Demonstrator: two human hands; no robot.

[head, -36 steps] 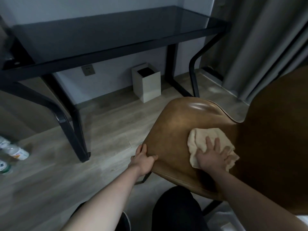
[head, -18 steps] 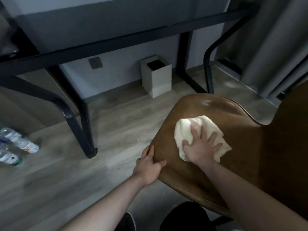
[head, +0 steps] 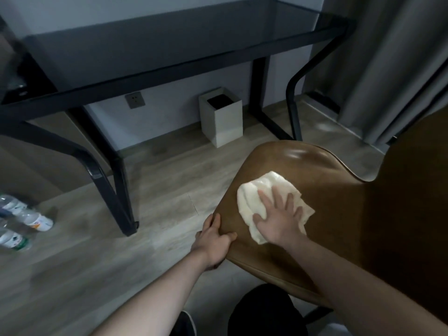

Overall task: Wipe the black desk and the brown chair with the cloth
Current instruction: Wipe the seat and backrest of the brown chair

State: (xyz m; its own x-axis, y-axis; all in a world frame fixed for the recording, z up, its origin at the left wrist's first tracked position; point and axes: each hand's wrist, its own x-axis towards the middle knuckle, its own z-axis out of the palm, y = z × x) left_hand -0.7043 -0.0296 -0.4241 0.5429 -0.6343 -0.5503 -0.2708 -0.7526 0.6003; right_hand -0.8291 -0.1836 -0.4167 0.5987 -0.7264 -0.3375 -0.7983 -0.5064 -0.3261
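The brown chair [head: 322, 170] fills the right of the view, its seat toward me and its dark backrest at the far right. A cream cloth [head: 264, 190] lies bunched on the left part of the seat. My right hand [head: 278, 219] presses flat on the cloth with fingers spread. My left hand [head: 213, 241] grips the seat's left edge, thumb on top. The black desk [head: 157, 42] with a dark glass top and black metal legs stands along the wall at the back.
A white square bin [head: 223, 122] stands under the desk by the wall. Several plastic bottles [head: 21, 221] lie on the wooden floor at far left. Grey curtains [head: 392, 64] hang at right. The desk's near leg [head: 114, 192] stands left of the chair.
My right hand has slid the cloth from the middle of the seat toward its left side. My left hand keeps its grip on the seat edge. The view has shifted slightly.
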